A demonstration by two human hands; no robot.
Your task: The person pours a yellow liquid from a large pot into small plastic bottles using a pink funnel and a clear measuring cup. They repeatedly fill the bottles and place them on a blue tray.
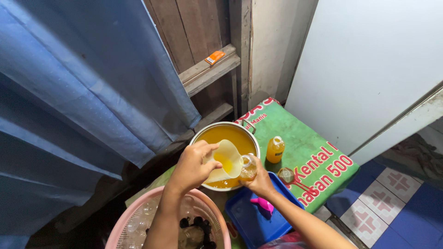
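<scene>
A blue cloth curtain fills the left of the frame, hung in soft folds before rough wooden planks; a small orange packet is laid on a ledge at top centre. At the lower left a pink latticed basket is filled with clear empty bottles. At centre, a pale translucent plastic jug is gripped by the left hand and tilted over a round metal pot of orange-yellow liquid. A small clear bottle is clasped by the right hand at the jug's spout — above a blue tray holding a pink funnel. Further right, a filled bottle stands on a green printed sheet with red lettering — white panelling behind, blue patterned tiles at lower right.
</scene>
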